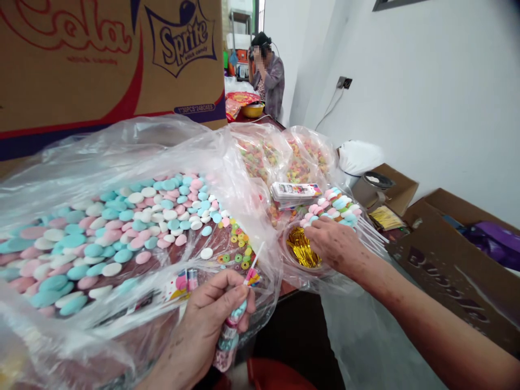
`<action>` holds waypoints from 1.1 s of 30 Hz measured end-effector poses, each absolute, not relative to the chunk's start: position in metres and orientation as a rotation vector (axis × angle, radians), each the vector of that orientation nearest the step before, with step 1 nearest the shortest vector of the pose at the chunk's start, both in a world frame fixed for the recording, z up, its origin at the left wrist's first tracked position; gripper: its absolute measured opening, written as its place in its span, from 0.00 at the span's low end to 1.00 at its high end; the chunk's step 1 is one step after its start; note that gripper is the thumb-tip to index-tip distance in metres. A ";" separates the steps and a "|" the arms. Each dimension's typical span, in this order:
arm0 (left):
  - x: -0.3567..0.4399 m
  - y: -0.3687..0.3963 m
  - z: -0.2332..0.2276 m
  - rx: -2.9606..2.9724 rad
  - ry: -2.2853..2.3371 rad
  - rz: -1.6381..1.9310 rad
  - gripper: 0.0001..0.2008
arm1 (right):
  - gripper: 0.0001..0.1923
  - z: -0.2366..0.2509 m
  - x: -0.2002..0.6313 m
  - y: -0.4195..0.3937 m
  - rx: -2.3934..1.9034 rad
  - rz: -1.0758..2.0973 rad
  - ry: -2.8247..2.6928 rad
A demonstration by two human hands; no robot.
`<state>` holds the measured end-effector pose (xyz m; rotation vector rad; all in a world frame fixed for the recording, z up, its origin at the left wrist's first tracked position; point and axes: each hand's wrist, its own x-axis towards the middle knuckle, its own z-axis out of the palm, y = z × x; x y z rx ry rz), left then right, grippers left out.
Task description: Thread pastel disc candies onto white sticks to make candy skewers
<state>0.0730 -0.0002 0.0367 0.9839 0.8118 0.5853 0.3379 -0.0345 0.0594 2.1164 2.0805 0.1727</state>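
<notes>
My left hand (221, 306) is closed around a wrapped candy stick (227, 341). Its clear bag is filled with pale blue and pink pieces, and a white stick end pokes up above my thumb. Over a round clear tub, my right hand (337, 244) has its fingers bent together at the edge of a bundle of gold twist ties (303, 248); whatever its fingertips pinch is hidden. Just behind that hand lie finished candy sticks (335, 206) in pink, blue and white, their white sticks pointing right.
Loose pastel candies (122, 222) and small ring candies (241, 246) lie on plastic sheeting. Behind are bags of colourful rings (264, 154), a stack of printed cards (294, 190) and a large carton (109, 70). Open boxes (450, 271) stand right; another person (270, 78) is farther back.
</notes>
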 end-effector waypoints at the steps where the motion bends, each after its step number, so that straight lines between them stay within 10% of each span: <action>1: 0.073 0.000 0.037 0.983 0.810 0.594 0.11 | 0.10 0.059 0.340 -0.035 2.142 0.189 2.104; 15: 0.096 -0.008 0.050 0.728 0.624 0.595 0.08 | 0.08 0.048 0.259 -0.043 2.504 -1.159 2.880; 33: 0.089 -0.009 0.037 0.837 0.814 0.783 0.09 | 0.10 0.048 0.252 -0.045 2.458 -1.730 2.599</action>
